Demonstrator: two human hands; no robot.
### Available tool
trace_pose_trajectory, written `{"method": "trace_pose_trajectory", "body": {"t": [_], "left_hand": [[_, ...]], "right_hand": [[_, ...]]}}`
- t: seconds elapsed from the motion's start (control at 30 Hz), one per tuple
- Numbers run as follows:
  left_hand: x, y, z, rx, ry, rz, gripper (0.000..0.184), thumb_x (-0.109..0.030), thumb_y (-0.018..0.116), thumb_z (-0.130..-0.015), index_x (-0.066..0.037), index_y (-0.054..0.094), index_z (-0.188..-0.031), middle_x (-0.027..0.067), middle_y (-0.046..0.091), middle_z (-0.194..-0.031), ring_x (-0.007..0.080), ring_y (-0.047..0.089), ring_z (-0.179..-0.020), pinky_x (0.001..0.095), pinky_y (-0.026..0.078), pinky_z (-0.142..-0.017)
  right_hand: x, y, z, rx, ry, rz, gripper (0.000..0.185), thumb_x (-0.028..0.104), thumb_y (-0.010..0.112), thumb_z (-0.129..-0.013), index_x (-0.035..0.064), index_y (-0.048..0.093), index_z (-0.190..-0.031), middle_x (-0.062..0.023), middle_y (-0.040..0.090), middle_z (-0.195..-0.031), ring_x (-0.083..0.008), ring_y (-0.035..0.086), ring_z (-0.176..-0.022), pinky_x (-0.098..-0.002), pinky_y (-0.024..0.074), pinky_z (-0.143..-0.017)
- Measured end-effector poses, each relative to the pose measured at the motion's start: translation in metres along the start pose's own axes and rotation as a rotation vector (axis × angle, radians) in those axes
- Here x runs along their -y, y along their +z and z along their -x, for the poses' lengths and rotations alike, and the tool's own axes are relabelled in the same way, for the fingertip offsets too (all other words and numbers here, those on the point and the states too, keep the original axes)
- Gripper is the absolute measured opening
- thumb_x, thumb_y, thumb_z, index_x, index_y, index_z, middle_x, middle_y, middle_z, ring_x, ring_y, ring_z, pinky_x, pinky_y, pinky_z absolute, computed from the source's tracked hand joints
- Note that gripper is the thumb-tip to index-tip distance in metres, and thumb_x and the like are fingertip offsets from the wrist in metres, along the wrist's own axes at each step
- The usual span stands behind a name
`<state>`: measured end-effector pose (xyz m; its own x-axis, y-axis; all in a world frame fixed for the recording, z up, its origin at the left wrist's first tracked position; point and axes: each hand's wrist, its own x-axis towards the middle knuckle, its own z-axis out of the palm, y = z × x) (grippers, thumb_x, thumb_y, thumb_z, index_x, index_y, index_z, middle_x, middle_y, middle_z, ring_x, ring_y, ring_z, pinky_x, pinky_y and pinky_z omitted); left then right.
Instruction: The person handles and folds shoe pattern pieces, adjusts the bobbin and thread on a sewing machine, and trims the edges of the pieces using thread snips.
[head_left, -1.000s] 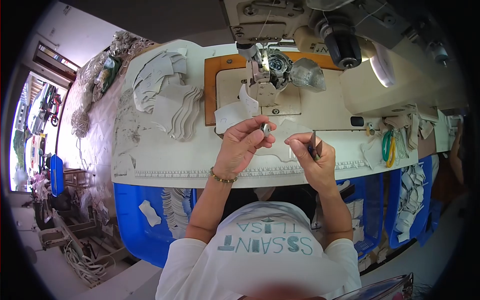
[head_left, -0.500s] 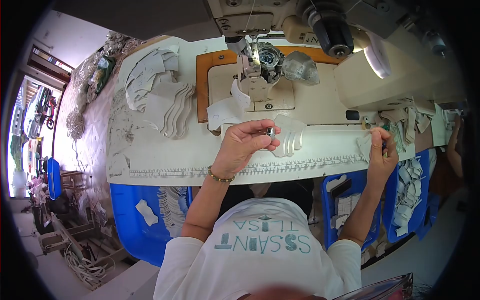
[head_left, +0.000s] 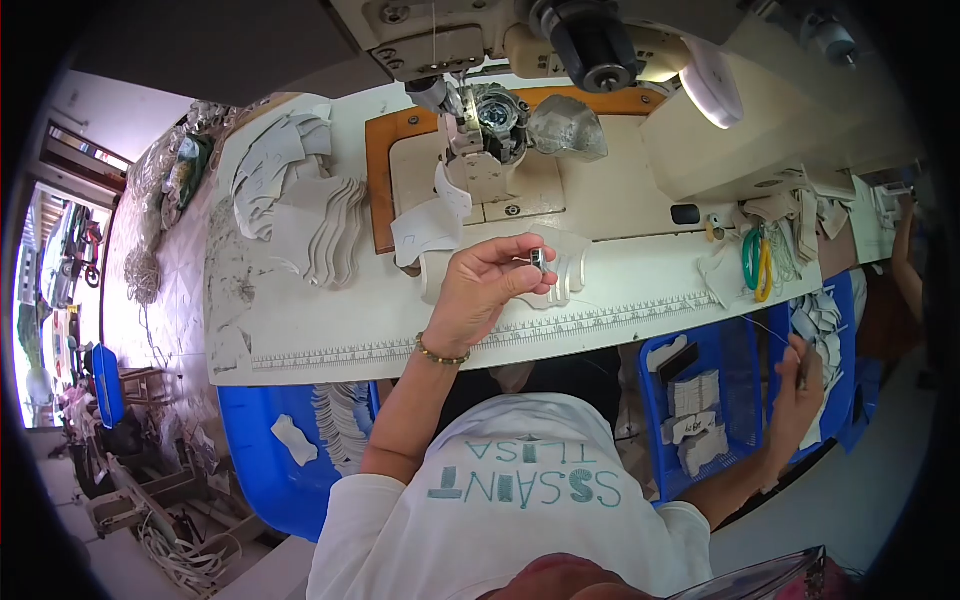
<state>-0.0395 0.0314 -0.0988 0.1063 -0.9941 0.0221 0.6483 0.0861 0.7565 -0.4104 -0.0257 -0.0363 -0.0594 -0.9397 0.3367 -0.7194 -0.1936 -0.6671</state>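
A small metal bobbin case is pinched between the thumb and fingers of my left hand, above the white table. My right hand is off the table's front edge at the right, over the blue bins, with its fingers closed round a small dark tool that is mostly hidden. A thin thread runs from near its fingertips towards the table. Behind my left hand, the sewing machine has its round hook area exposed. White cut pieces lie by the machine and beneath the bobbin case.
Stacks of white pieces lie on the table's left. A printed ruler runs along the front edge. Green and yellow scissors handles rest at the right. Blue bins with pieces stand below. Another person's arm shows at the far right.
My right hand has moved from beside the bobbin case out to the right and down past the table edge. My left hand still holds the bobbin case. The camera view has shifted.
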Motion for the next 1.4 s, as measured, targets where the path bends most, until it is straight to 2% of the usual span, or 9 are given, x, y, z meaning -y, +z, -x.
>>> {"method": "trace_pose_trajectory", "body": {"t": [0.07,0.17,0.27,0.37,0.47,0.57,1.13,1.27,1.4], "left_hand": [[0.001,0.000,0.001,0.006,0.008,0.019,0.031,0.005,0.059,-0.078,0.002,0.055,-0.108,0.0145,0.059,-0.100,0.0192,0.062,-0.084,0.0278,0.052,-0.075],[0.003,0.001,0.004,0.009,0.056,-0.056,0.031,0.004,0.059,-0.077,0.001,0.055,-0.108,0.0159,0.059,-0.101,0.0205,0.062,-0.084,0.0298,0.053,-0.075],[0.001,0.004,0.008,-0.007,0.080,-0.083,0.031,0.005,0.060,-0.077,0.002,0.054,-0.107,0.0155,0.059,-0.102,0.0202,0.062,-0.084,0.0305,0.053,-0.075],[-0.005,0.004,0.012,-0.052,0.117,-0.135,0.030,0.006,0.061,-0.076,0.002,0.053,-0.105,0.0158,0.058,-0.102,0.0195,0.062,-0.084,0.0303,0.053,-0.074],[-0.009,-0.004,0.016,-0.077,0.152,-0.166,0.028,0.007,0.062,-0.075,0.002,0.053,-0.101,0.0146,0.059,-0.097,0.0180,0.061,-0.082,0.0300,0.053,-0.076],[0.000,-0.012,0.014,-0.065,0.180,-0.201,0.028,0.006,0.062,-0.075,0.002,0.054,-0.101,0.0132,0.060,-0.094,0.0179,0.061,-0.080,0.0293,0.053,-0.073],[0.005,-0.017,0.014,-0.021,0.008,0.126,0.023,-0.002,0.060,-0.081,-0.002,0.054,-0.103,0.0073,0.058,-0.085,0.0156,0.060,-0.076,0.0261,0.051,-0.066],[0.003,-0.019,0.011,-0.065,-0.007,0.293,0.015,-0.004,0.057,-0.084,-0.005,0.053,-0.098,0.0070,0.059,-0.085,0.0167,0.060,-0.076,0.0271,0.050,-0.067],[0.006,-0.020,0.012,-0.077,-0.004,0.320,0.011,-0.005,0.056,-0.085,-0.005,0.054,-0.096,0.0070,0.059,-0.085,0.0179,0.059,-0.079,0.0284,0.049,-0.069]], "right_hand": [[0.033,0.027,0.000,-0.022,-0.458,0.341,0.027,0.010,0.057,-0.083,0.0006,0.058,-0.109,-0.0105,0.053,-0.110,-0.0106,0.052,-0.074,-0.0229,0.0425,-0.064],[0.089,0.081,0.017,0.419,-0.092,-0.529,0.040,0.000,0.063,-0.074,0.0035,0.056,-0.113,-0.0114,0.049,-0.120,-0.0068,0.054,-0.063,-0.0174,0.0432,-0.056],[0.122,0.139,0.030,0.904,0.015,-0.929,0.067,0.003,0.066,-0.075,0.0039,0.032,-0.132,-0.0133,0.039,-0.129,-0.0066,0.054,-0.061,-0.0179,0.0443,-0.052],[0.141,0.168,0.033,1.081,0.123,-0.993,0.049,0.008,0.064,-0.079,0.0023,0.042,-0.122,-0.0076,0.056,-0.094,-0.0068,0.052,-0.059,-0.0192,0.0425,-0.052],[0.138,0.172,0.028,0.913,0.009,-0.814,0.014,0.012,0.058,-0.084,0.0006,0.058,-0.092,0.0002,0.053,-0.063,-0.0050,0.047,-0.054,-0.0202,0.0385,-0.049],[0.144,0.164,0.016,0.889,-0.123,-0.738,0.014,0.012,0.058,-0.084,-0.0011,0.059,-0.086,-0.0014,0.054,-0.064,-0.0056,0.046,-0.054,-0.0209,0.0382,-0.050],[0.161,0.167,0.007,0.768,-0.378,-0.608,0.008,0.008,0.058,-0.082,-0.0002,0.057,-0.080,-0.0052,0.056,-0.063,-0.0091,0.045,-0.051,-0.0229,0.0389,-0.049],[0.155,0.166,0.028,0.668,-0.563,-0.578,0.013,0.001,0.063,-0.072,0.0016,0.056,-0.083,-0.0117,0.057,-0.063,-0.0231,0.057,-0.052,-0.0297,0.0427,-0.047],[0.148,0.177,0.044,0.514,-0.722,-0.427,0.026,-0.005,0.059,-0.064,0.0031,0.054,-0.089,-0.0086,0.057,-0.064,-0.0228,0.059,-0.056,-0.0325,0.0439,-0.047]]}}
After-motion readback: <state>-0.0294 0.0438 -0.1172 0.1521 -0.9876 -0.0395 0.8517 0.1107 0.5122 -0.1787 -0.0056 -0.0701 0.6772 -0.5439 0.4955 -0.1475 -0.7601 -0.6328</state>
